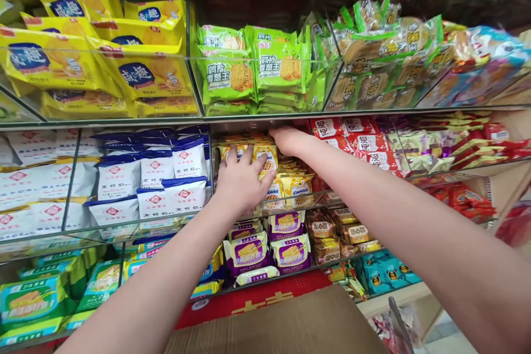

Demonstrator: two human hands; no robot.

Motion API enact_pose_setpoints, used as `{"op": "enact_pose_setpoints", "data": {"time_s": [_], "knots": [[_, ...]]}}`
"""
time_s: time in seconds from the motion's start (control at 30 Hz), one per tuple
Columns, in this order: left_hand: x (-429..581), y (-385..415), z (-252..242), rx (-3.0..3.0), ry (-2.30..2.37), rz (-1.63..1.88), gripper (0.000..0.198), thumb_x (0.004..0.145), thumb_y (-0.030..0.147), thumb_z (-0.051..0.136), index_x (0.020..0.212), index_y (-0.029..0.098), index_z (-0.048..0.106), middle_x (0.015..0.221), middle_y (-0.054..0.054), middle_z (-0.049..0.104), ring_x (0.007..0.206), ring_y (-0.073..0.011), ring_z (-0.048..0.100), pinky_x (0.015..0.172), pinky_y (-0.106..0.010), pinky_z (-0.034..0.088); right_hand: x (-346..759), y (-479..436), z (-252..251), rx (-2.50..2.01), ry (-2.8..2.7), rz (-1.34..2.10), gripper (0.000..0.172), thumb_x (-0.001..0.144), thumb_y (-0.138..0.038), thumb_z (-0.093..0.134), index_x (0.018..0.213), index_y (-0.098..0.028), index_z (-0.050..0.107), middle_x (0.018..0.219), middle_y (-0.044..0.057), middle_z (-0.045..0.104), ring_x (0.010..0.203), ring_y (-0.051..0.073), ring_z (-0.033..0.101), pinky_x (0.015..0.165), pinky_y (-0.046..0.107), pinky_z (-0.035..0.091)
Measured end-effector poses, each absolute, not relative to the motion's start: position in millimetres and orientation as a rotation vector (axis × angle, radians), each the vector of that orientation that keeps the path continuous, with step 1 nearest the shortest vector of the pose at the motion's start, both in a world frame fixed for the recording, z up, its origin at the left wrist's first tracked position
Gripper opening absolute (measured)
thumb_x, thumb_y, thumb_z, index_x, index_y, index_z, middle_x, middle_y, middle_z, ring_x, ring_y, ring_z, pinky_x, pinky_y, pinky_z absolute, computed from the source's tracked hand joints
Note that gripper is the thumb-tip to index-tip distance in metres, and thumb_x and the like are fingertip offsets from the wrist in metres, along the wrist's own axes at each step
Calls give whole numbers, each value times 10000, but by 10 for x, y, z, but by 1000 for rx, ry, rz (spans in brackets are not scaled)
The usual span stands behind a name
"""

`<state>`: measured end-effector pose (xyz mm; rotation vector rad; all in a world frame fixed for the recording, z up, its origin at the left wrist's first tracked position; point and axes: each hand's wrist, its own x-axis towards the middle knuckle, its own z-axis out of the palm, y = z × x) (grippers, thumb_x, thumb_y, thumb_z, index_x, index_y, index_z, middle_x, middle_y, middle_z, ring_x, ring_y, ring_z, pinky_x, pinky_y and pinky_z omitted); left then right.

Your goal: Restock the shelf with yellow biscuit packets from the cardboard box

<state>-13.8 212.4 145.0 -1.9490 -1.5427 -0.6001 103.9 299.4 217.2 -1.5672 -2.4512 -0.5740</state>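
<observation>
glass-fronted shop shelves [124, 121] hold rows of crinkly snack packets. at the left edge of the top shelf lie glossy yellow packets [136, 72] in slanted stacks; below them, on the middle shelf, stand flat white packets with blue tops [155, 168], and lower still, green packets [29, 298]. next along the top shelf sit bright green biscuit packets [240, 74], square and shiny. the left hand [243, 180] reaches into the middle compartment of the middle shelf, fingers spread and flat, pressing on small yellow cookie packets [286, 182] piled near the clear front edge. just to its right, the right hand [286, 139] reaches deeper over the same pile under the shelf above; its fingers are hidden, so cannot tell whether they grip anything. beneath, purple packets [290, 251] lean on the lower shelf. red and white packets [365, 141] fill the compartment to the right. a plain brown cardboard box [298, 326] lies at the bottom.
</observation>
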Motion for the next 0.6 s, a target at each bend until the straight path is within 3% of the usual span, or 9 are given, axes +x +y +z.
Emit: {"op": "enact_pose_setpoints", "data": {"time_s": [0.1,0.17,0.3,0.4,0.5,0.57,0.6], "knots": [[-139,2112,1452,-1950,-1556,-591,486,833,521,282,1244,300,421,1373,-69,404,1250,-410,267,932,-581,345,1027,2941,2267,-1609,-2529,-549,504,634,-48,628,1130,-65,545,1180,181,576,1036,272,571,873,305,464],[-139,2097,1460,-1954,-1563,-588,481,831,517,298,1242,303,424,1368,-62,411,1249,-406,272,933,-567,352,1040,2853,2322,-1608,-2549,-542,421,646,-54,611,1066,-44,584,1125,194,605,988,285,593,839,318,477],[-139,2076,1483,-1960,-1565,-598,486,834,519,284,1242,298,427,1374,-69,404,1256,-413,254,931,-577,342,1226,2359,2197,-1479,-2383,-619,336,786,-110,422,1098,-70,543,1098,184,607,1013,275,566,845,357,450],[-143,2078,1481,-1969,-1578,-603,495,830,526,279,1243,299,431,1392,-70,385,1268,-448,203,936,-615,309,1495,1680,1718,-1190,-2263,-388,288,826,-215,366,1017,-173,577,999,111,629,954,233,569,837,373,445],[-150,2088,1443,-1993,-1584,-598,493,826,524,295,1250,308,426,1392,-55,397,1257,-475,216,908,-646,325,1731,1005,947,-1309,-2089,475,170,752,-426,504,857,-383,631,901,-12,639,829,183,609,673,322,512],[-155,2099,1422,-1994,-1572,-610,499,824,528,298,1256,307,418,1395,-53,395,1251,-485,224,890,-667,332,1780,706,424,-1415,-1978,563,187,748,-476,508,865,-390,626,912,-9,619,813,183,619,555,318,507],[-156,2104,1424,-1989,-1563,-622,498,824,529,299,1252,307,422,1394,-51,398,1247,-488,234,880,-673,339,1762,614,199,-1443,-1933,595,217,747,-471,533,909,-352,615,947,2,608,847,170,612,565,296,502]]}}
